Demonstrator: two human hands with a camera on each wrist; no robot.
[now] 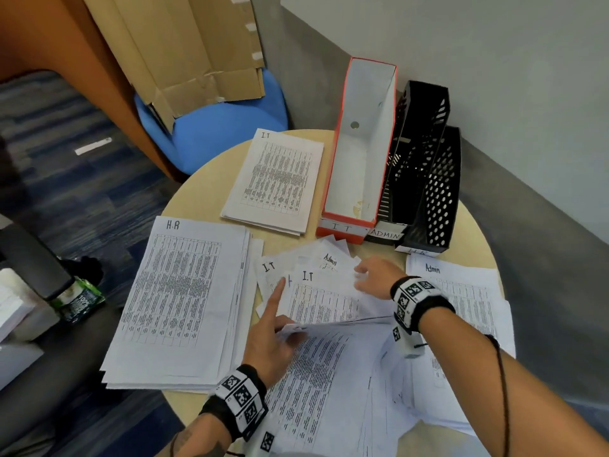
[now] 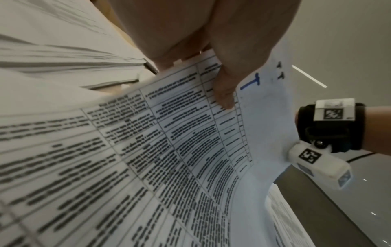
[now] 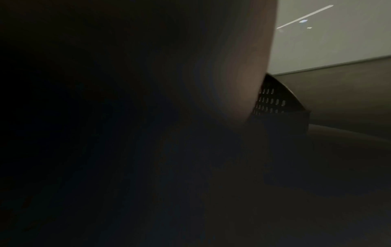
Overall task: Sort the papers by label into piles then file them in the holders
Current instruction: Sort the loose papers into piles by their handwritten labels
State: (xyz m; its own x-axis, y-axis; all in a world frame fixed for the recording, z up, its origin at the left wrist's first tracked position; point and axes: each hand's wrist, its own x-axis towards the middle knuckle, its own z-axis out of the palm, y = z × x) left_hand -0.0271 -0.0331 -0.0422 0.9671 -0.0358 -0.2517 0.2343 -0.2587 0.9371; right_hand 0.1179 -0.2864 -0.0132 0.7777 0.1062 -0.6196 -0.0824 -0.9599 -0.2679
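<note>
Round bench, papers in four groups. HR pile at left, IT pile at the far middle, Admin pile at right under my right forearm. Unsorted sheets fanned in the middle.

My left hand pinches a lifted sheet by its edge, index finger straight and pointing at the fan. My right hand lies on the fan, fingers spread wide, holding nothing. Right wrist view mostly dark.

Orange holder marked IT, two black holders beside it, touching.
</note>
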